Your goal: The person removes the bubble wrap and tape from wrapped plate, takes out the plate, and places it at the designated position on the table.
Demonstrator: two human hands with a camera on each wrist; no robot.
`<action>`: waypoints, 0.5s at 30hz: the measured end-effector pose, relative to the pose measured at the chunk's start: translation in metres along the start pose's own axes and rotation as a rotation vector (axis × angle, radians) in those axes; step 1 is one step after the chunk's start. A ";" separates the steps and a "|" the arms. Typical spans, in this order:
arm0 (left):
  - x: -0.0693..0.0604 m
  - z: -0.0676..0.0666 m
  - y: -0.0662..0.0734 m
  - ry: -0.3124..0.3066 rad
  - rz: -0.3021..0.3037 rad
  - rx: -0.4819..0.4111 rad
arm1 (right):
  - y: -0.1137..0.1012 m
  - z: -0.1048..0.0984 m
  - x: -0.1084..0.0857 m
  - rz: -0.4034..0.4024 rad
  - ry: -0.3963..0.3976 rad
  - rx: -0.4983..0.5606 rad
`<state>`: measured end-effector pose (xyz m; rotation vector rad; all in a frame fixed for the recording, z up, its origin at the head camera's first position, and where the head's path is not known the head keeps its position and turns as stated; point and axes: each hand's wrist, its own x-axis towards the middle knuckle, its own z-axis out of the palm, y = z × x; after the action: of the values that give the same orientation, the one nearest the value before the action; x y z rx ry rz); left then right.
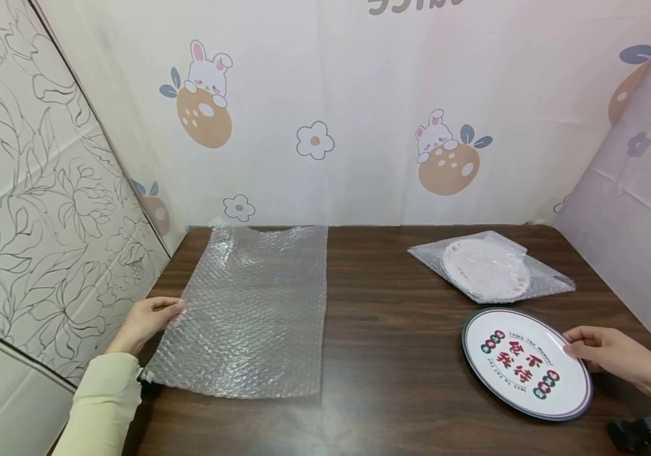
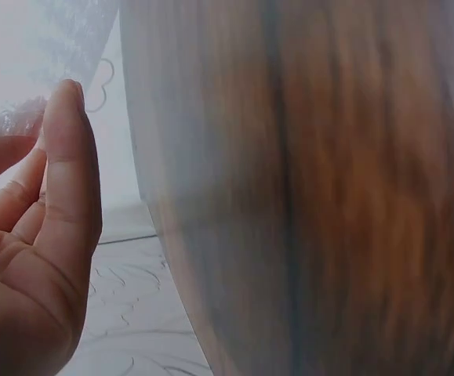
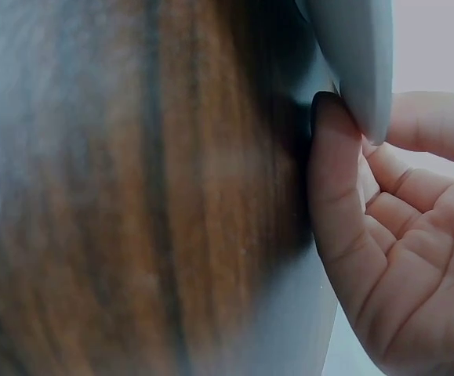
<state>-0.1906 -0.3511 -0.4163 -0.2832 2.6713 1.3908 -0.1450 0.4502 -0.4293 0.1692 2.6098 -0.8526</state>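
Note:
A clear sheet of bubble wrap (image 1: 251,316) lies spread over the left half of the table. My left hand (image 1: 151,320) pinches its left edge between thumb and fingers; the left wrist view shows this hand (image 2: 46,227) with a bit of the wrap at its fingertips. On the right, my right hand (image 1: 610,354) grips the rim of a round white plate (image 1: 565,380) with a dark edge and red and green lettering. In the right wrist view, the plate's rim (image 3: 364,70) sits between the thumb and fingers of this hand (image 3: 415,227).
Behind the lettered plate lies another plate wrapped in bubble wrap (image 1: 487,269). The dark wooden table (image 1: 388,354) meets a patterned cloth (image 1: 371,158) at the back and a flower-drawn panel (image 1: 46,158) on the left.

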 end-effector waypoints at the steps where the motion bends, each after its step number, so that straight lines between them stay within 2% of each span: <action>1: -0.001 -0.001 -0.001 -0.001 0.000 0.000 | 0.000 0.000 0.000 0.002 0.000 -0.002; 8: -0.003 -0.011 -0.006 -0.011 0.018 0.070 | 0.005 -0.002 0.001 0.006 -0.009 -0.002; 15: -0.004 -0.022 -0.010 0.003 0.000 0.098 | 0.008 -0.004 -0.001 0.004 -0.008 -0.003</action>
<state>-0.1847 -0.3740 -0.4115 -0.2752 2.7308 1.2560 -0.1437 0.4592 -0.4304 0.1698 2.6022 -0.8459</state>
